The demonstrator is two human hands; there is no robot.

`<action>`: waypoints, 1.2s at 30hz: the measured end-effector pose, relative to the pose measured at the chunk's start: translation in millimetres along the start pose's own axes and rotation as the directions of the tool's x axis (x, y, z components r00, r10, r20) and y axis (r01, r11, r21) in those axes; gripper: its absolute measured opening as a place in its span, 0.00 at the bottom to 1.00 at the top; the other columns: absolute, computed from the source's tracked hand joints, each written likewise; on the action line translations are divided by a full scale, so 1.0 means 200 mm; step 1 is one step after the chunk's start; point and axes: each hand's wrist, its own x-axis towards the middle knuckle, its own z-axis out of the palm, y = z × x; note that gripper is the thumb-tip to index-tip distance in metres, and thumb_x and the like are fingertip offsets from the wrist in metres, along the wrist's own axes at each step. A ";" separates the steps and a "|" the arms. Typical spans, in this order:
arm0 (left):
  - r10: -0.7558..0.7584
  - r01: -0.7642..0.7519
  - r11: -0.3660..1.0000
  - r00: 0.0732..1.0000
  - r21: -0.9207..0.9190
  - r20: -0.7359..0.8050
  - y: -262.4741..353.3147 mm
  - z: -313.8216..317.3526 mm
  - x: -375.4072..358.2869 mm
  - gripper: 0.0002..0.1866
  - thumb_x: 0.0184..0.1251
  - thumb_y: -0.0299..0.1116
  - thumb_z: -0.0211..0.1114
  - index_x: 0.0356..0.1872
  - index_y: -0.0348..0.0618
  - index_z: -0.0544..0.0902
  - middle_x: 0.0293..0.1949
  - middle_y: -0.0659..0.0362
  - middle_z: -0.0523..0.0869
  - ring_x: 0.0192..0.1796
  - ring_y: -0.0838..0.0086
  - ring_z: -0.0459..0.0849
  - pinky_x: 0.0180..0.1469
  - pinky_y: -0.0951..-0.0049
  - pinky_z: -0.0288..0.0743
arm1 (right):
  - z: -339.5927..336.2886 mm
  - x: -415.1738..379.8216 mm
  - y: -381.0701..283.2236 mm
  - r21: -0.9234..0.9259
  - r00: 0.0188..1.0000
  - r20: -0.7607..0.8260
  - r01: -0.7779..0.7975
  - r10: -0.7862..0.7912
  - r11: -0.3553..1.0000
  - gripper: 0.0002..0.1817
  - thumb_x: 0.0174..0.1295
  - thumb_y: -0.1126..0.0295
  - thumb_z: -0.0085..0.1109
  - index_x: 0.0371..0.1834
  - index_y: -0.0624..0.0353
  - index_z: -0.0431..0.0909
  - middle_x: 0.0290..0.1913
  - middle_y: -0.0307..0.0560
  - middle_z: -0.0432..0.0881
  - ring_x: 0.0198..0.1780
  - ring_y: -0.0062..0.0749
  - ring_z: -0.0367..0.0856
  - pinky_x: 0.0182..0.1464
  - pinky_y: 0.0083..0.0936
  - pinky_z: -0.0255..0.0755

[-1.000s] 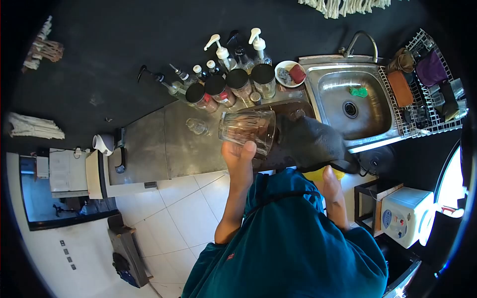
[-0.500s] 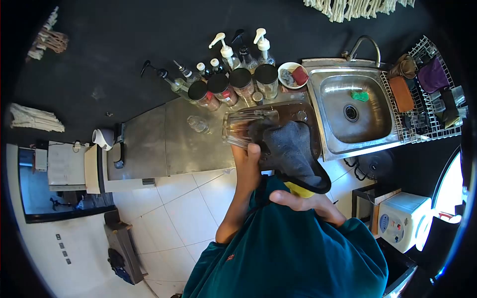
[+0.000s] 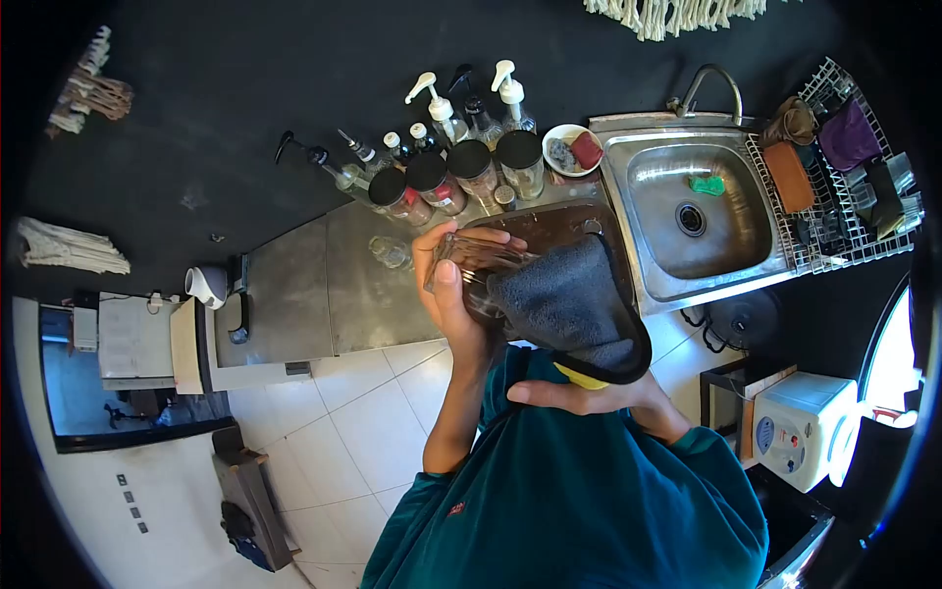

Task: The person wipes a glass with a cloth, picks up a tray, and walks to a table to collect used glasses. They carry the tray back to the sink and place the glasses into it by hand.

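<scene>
My left hand (image 3: 453, 294) is wrapped round a clear ribbed glass (image 3: 479, 257), which lies on its side over a brown tray (image 3: 574, 218). In my right hand (image 3: 589, 395), low in front of my chest, is a dark grey cloth (image 3: 564, 299) with a black edge and a yellow underside. The cloth's upper left end touches the glass by its far end. Most of my right fingers are hidden under the cloth; the thumb shows. Another clear glass (image 3: 391, 252) is on the steel counter (image 3: 368, 299), left of my left hand.
Black-lidded jars (image 3: 472, 162) and pump bottles (image 3: 510, 98) line the wall behind the tray. Beside them is a white bowl (image 3: 551, 142). To the right are the sink (image 3: 706, 250) with a green sponge (image 3: 706, 185) and a wire rack (image 3: 834, 245) holding pouches and glasses.
My left fingers now wrap over the glass, which has turned slightly and moved a little. The cloth has shifted left and spread out more. The whole view has moved slightly.
</scene>
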 end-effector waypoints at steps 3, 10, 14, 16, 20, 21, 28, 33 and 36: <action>-0.073 0.070 0.996 0.996 -0.049 -0.060 0.02 0.01 0.00 0.29 0.72 0.56 0.41 0.57 0.39 0.64 0.39 0.45 0.80 0.41 0.56 0.83 0.45 0.58 0.79 | 0.06 -0.01 -0.01 0.192 0.998 0.014 -0.061 0.060 0.979 0.26 0.48 0.64 0.74 0.50 0.62 0.79 0.47 0.48 0.81 0.48 0.38 0.79 0.52 0.27 0.72; -0.078 0.072 0.997 0.970 -0.037 -0.230 0.04 -0.01 0.00 0.30 0.74 0.59 0.36 0.55 0.39 0.65 0.39 0.46 0.81 0.40 0.55 0.83 0.44 0.58 0.80 | 0.05 -0.04 -0.02 0.162 0.994 0.042 -0.106 0.101 0.981 0.21 0.55 0.61 0.68 0.47 0.63 0.79 0.45 0.50 0.81 0.48 0.39 0.78 0.52 0.31 0.71; -0.220 0.168 0.971 0.907 -0.170 -0.358 0.01 -0.07 0.06 0.35 0.69 0.66 0.41 0.52 0.40 0.68 0.40 0.48 0.81 0.44 0.55 0.82 0.46 0.56 0.79 | -0.01 -0.11 0.04 0.436 0.994 -0.015 -0.088 0.105 0.895 0.21 0.54 0.63 0.67 0.48 0.64 0.78 0.46 0.51 0.80 0.49 0.41 0.77 0.53 0.31 0.70; -0.242 0.205 0.967 0.925 -0.152 -0.292 0.02 -0.11 0.06 0.35 0.68 0.67 0.40 0.52 0.40 0.69 0.42 0.49 0.81 0.45 0.57 0.81 0.48 0.58 0.78 | -0.04 -0.15 0.03 0.434 0.987 -0.130 -0.025 0.090 0.901 0.23 0.53 0.60 0.68 0.47 0.65 0.77 0.49 0.52 0.79 0.50 0.44 0.76 0.53 0.35 0.68; -0.288 0.292 0.956 0.943 -0.004 -0.165 0.04 -0.05 -0.01 0.34 0.72 0.63 0.35 0.56 0.40 0.66 0.44 0.48 0.81 0.47 0.65 0.80 0.54 0.67 0.73 | -0.02 -0.04 0.03 0.274 0.993 0.056 -0.111 0.100 0.955 0.29 0.53 0.53 0.68 0.51 0.64 0.76 0.49 0.53 0.79 0.51 0.47 0.76 0.56 0.36 0.68; -0.289 0.292 0.956 0.944 -0.003 -0.157 0.01 -0.04 -0.03 0.34 0.72 0.63 0.35 0.56 0.40 0.66 0.44 0.48 0.81 0.47 0.65 0.80 0.54 0.67 0.73 | 0.00 0.02 0.01 -0.001 0.979 0.182 -0.097 0.096 0.995 0.31 0.53 0.50 0.67 0.54 0.62 0.75 0.50 0.55 0.78 0.55 0.50 0.75 0.60 0.36 0.67; -0.356 0.345 0.928 0.932 -0.143 -0.062 -0.12 -0.09 -0.16 0.34 0.73 0.63 0.30 0.55 0.41 0.67 0.51 0.55 0.76 0.54 0.72 0.75 0.60 0.71 0.66 | 0.10 0.04 0.10 -0.034 0.966 0.121 -0.225 0.227 0.974 0.25 0.58 0.49 0.64 0.46 0.60 0.78 0.42 0.49 0.82 0.43 0.44 0.80 0.49 0.33 0.72; -0.304 0.308 0.951 0.948 0.021 -0.092 -0.11 -0.14 -0.15 0.34 0.72 0.65 0.33 0.55 0.42 0.68 0.46 0.52 0.80 0.47 0.70 0.80 0.52 0.71 0.74 | 0.12 0.03 0.10 -0.128 0.940 0.104 -0.312 0.325 0.942 0.24 0.58 0.56 0.65 0.49 0.63 0.78 0.46 0.51 0.82 0.50 0.41 0.79 0.55 0.35 0.69; -0.304 0.269 0.944 0.933 -0.190 -0.192 -0.06 -0.14 -0.12 0.32 0.72 0.63 0.34 0.54 0.44 0.68 0.33 0.44 0.83 0.35 0.58 0.84 0.42 0.61 0.78 | 0.12 -0.04 0.23 0.018 0.927 -0.227 -0.301 0.297 0.954 0.15 0.60 0.65 0.63 0.47 0.62 0.79 0.44 0.49 0.82 0.45 0.38 0.79 0.50 0.33 0.71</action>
